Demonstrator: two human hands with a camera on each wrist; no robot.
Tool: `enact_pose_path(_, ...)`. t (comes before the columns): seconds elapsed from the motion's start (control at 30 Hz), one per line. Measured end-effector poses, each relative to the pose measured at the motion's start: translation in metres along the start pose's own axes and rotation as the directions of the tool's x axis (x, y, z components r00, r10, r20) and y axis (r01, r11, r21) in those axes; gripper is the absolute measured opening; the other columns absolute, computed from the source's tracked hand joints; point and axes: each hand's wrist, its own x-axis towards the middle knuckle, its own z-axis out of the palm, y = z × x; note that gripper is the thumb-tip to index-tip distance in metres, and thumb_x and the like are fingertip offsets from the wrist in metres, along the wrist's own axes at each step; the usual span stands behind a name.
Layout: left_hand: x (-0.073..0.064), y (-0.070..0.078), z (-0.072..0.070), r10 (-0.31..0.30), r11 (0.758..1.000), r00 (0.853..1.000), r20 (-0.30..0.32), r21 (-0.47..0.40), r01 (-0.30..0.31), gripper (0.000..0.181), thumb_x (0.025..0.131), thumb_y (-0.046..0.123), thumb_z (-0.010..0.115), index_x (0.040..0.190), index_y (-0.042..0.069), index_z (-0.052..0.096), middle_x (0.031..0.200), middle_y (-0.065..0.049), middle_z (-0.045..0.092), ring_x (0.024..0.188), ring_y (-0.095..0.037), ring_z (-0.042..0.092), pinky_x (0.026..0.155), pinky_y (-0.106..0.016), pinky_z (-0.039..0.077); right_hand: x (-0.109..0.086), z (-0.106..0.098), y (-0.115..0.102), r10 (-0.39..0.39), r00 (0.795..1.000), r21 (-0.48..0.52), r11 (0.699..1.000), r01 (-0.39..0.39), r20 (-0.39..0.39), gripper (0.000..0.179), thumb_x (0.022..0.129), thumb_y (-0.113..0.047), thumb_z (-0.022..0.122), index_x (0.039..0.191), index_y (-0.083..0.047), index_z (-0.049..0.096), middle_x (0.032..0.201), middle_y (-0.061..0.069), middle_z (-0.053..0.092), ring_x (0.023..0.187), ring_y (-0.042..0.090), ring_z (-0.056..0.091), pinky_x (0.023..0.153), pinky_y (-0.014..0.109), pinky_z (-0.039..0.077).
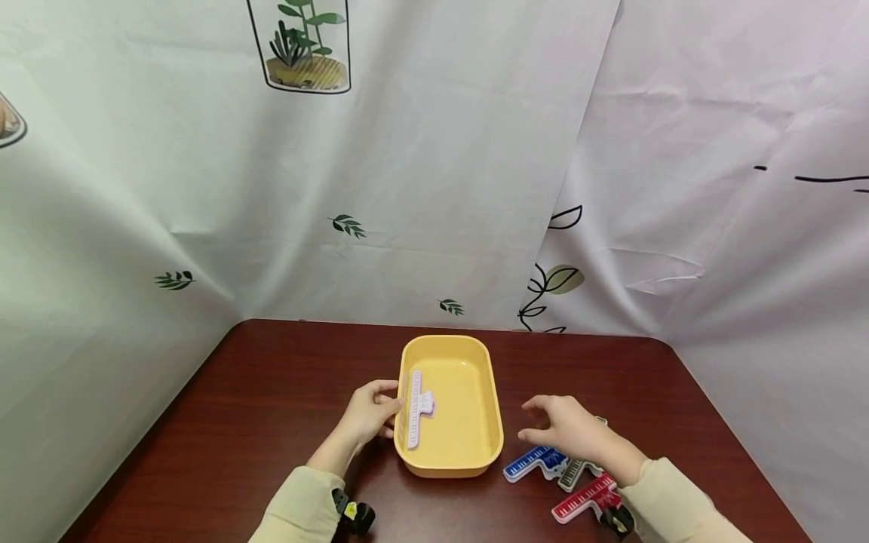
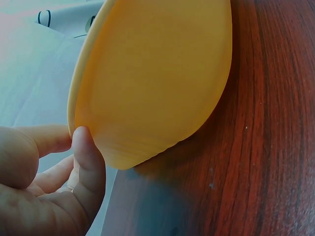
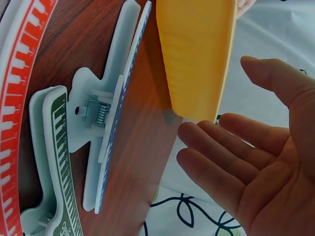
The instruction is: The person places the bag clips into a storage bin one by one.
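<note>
A yellow plastic tray stands on the table, and my left hand pinches its left rim between thumb and fingers. Inside it, along the left wall, lies a pale lilac sheet-music clip with a piano-key print. My right hand hovers over the clips to the right of the tray, fingers loosely bent and holding nothing. Below it lie a blue clip, a green clip, partly hidden by the hand, and a red clip. In the right wrist view the blue clip stands on edge, its spring visible.
The dark red-brown wooden table ends at a pale printed cloth that hangs behind it and along the sides. A black wrist camera sits on the left wrist, and another by the right sleeve.
</note>
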Motion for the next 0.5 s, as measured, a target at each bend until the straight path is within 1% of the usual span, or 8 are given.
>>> enact_pose_path(0.27, 0.0006, -0.0007, 0.0005, 0.001, 1.000, 1.000, -0.001, -0.009, -0.001, 0.040, 0.087, 0.003, 0.060, 0.125, -0.005, 0.051, 0.077, -0.010, 0.061, 0.051, -0.012, 0.055, 0.043, -0.026, 0.051, -0.0038, 0.0024, 0.0009, 0.022, 1.000, -0.032, 0.999, -0.021, 0.009, 0.049, 0.077, -0.035, 0.075, 0.107, 0.002, 0.065, 0.101, 0.012, 0.069, 0.090, 0.022, 0.065, 0.076, 0.039, 0.056)
enact_pose_path(0.5, 0.0007, 0.0001, 0.0006, -0.007, 1.000, 1.000, -0.001, -0.008, 0.007, 0.040, 0.088, 0.003, 0.060, 0.125, -0.004, 0.051, 0.078, -0.011, 0.062, 0.051, -0.012, 0.055, 0.043, -0.026, 0.051, -0.0068, 0.0049, 0.0016, 0.045, 0.999, -0.075, 0.996, -0.044, 0.005, 0.046, 0.074, -0.032, 0.077, 0.103, 0.002, 0.066, 0.097, 0.012, 0.070, 0.086, 0.021, 0.065, 0.075, 0.041, 0.055)
